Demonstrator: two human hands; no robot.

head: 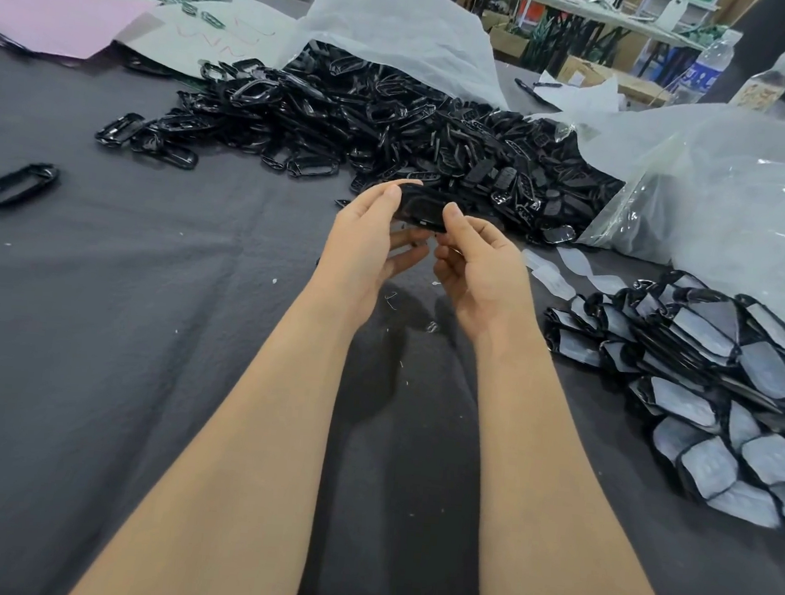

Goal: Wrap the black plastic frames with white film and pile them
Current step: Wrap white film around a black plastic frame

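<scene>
You are at a work table covered with a dark grey cloth (pixel 141 323), and shelves and cardboard boxes stand in the room behind it. Your left hand (pixel 366 247) and right hand (pixel 478 267) are raised together above the middle of the cloth. Between them they hold one black plastic frame (pixel 424 210) clear of the table. Each hand pinches an end of it, with the thumb pressed on top and the fingers curled underneath. Whether any film is on this frame yet cannot be told.

Just beyond your hands a heap of loose black plastic frames (pixel 372 124) spills from a crumpled white plastic bag (pixel 395 22). One loose oval black frame (pixel 18 184) lies alone, well apart to your left. To your right a pile of frames covered with white film (pixel 706 381) rests on the cloth. A short strip of white film pieces (pixel 554 273) lies between that pile and your right hand. A large clear plastic bag (pixel 732 194) sits behind the pile. A pale pink sheet (pixel 50 16) lies at the far left, and a clear water bottle (pixel 707 68) stands at the far right.
</scene>
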